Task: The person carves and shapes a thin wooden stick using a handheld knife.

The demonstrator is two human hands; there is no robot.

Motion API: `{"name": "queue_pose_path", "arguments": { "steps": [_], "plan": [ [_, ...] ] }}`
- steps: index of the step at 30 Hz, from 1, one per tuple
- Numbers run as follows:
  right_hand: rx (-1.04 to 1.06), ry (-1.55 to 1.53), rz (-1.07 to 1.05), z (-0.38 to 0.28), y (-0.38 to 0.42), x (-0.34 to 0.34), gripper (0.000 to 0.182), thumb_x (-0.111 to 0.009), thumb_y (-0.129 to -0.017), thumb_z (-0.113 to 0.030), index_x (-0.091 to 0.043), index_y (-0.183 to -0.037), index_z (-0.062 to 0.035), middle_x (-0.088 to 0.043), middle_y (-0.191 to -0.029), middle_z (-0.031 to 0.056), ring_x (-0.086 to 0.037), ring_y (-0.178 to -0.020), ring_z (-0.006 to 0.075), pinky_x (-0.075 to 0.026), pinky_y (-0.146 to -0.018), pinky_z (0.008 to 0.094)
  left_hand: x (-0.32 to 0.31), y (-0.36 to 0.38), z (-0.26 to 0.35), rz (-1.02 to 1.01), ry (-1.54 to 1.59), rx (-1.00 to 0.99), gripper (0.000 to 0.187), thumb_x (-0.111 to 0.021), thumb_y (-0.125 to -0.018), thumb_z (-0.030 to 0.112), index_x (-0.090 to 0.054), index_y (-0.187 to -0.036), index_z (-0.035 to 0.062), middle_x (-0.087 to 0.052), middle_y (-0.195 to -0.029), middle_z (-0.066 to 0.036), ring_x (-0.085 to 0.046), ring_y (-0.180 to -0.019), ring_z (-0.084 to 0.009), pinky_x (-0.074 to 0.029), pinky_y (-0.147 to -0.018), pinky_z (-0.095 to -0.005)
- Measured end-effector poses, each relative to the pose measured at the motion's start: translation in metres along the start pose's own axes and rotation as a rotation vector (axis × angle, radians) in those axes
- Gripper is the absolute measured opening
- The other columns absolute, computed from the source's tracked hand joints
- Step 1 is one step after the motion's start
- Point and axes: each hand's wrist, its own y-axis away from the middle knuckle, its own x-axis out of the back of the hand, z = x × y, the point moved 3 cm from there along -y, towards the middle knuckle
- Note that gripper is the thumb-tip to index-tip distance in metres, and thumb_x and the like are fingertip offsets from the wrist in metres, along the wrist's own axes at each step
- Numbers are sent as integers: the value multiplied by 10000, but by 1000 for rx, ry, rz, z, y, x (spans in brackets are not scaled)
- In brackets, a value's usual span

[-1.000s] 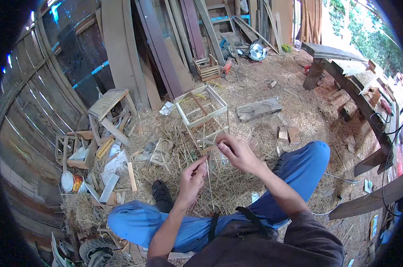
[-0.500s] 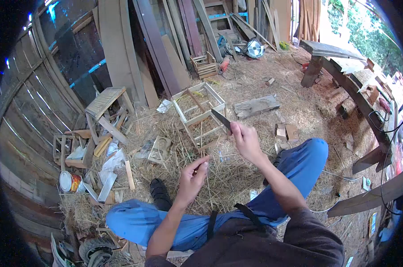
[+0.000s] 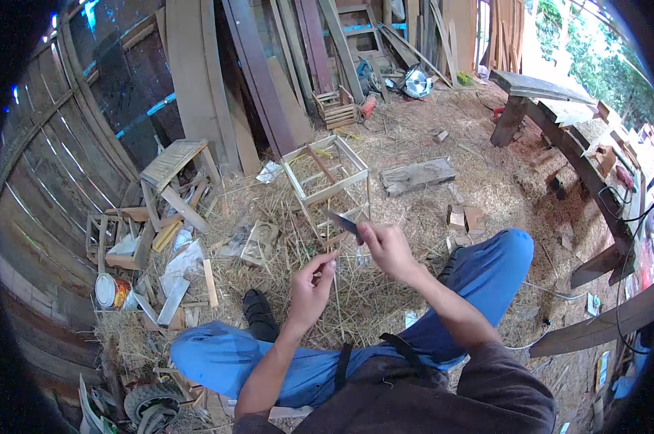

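Observation:
A knife (image 3: pixel 343 223) with a dark blade is gripped in my right hand (image 3: pixel 392 252), its tip pointing up and to the left. Just left of it, my left hand (image 3: pixel 311 291) is closed, thumb and forefinger pinched together. Whatever lies in that pinch is too small to make out against the straw. The knife is above and to the right of the left fingertips, apart from them. Beyond both hands stands an open wooden frame (image 3: pixel 328 191) made of thin pale bars.
Straw and shavings cover the ground between my legs. A small wooden stool (image 3: pixel 173 160) and a tin can (image 3: pixel 111 291) stand at left. A loose plank (image 3: pixel 418 176) lies ahead on the right, near a long wooden bench (image 3: pixel 583 155). Boards (image 3: pixel 258 79) lean against the back wall.
My right hand has come down, bringing the knife lower and nearer my left fingertips. My left hand stays almost where it was.

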Motion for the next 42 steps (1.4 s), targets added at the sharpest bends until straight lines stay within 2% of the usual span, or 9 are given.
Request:
{"name": "queue_pose_path", "arguments": {
  "steps": [9, 14, 15, 19, 26, 32, 36, 40, 42],
  "plan": [
    [46, -55, -24, 0, 3, -8, 305, -462, -1018, -228, -693, -1012, -28, -658, -690, 148, -641, -585, 326, -506, -566, 409, -4, 1, -7, -74, 56, 80, 274, -576, -1005, 181, -646, -1219, 24, -566, -800, 45, -451, -666, -15, -365, -559, -202],
    [-261, -90, 9, 3, -8, 11, 289, -494, -1010, -213, -661, -893, -9, -650, -704, 186, -677, -665, 360, -516, -605, 422, -7, 1, -9, -133, 122, 101, 288, -569, -1014, 210, -615, -1240, 39, -477, -745, 70, -410, -595, -5, -327, -487, -190],
    [-63, -127, 82, 4, 1, -2, 351, -488, -1025, -263, -669, -865, -10, -631, -672, 198, -663, -625, 361, -494, -589, 441, -7, 2, -13, -120, 164, 132, 289, -571, -1012, 212, -614, -1240, 39, -479, -744, 71, -409, -594, -4, -325, -484, -189],
    [3, -120, -41, 0, 5, -20, 475, -411, -1068, -362, -653, -825, -33, -488, -553, 48, -481, -507, 112, -378, -486, 326, -5, 2, -9, -96, 262, 215, 290, -580, -1008, 214, -614, -1240, 44, -482, -743, 72, -403, -590, -4, -319, -476, -184],
    [-413, -818, -205, -2, -2, -5, 472, -395, -1052, -499, -564, -943, -72, -426, -614, -53, -360, -463, 39, -285, -411, 214, -7, 2, -11, -164, 112, 225, 254, -571, -1011, 176, -641, -1199, 21, -554, -818, 42, -478, -676, -35, -411, -606, -216],
    [-245, -630, 4, 11, -11, 18, 461, -400, -1053, -487, -587, -963, -76, -444, -610, -46, -366, -463, 26, -284, -406, 207, -7, 3, -12, -226, 211, 221, 289, -571, -1010, 177, -631, -1253, 31, -539, -764, 54, -504, -702, -28, -421, -621, -212],
    [-127, -320, 194, 9, -11, 22, 375, -470, -1059, -334, -628, -913, -27, -473, -616, -11, -403, -520, 90, -328, -463, 285, -5, 3, -15, -167, 151, 194, 318, -567, -1013, 191, -628, -1288, 42, -544, -769, 60, -484, -682, -25, -408, -606, -208],
    [39, -122, 85, -2, 0, -2, 337, -484, -1051, -257, -656, -907, -7, -497, -551, 80, -470, -498, 128, -390, -484, 356, 0, 4, -6, -184, 280, 299, 320, -566, -1017, 220, -634, -1273, 39, -516, -762, 76, -402, -589, -3, -316, -509, -185],
    [-42, -118, 145, -3, -7, 11, 318, -504, -1040, -250, -654, -898, -10, -544, -575, 152, -556, -497, 235, -412, -492, 381, 2, 2, -7, -178, 278, 253, 321, -563, -1019, 229, -632, -1267, 38, -484, -738, 87, -362, -539, 8, -268, -458, -176]
  ]
}}
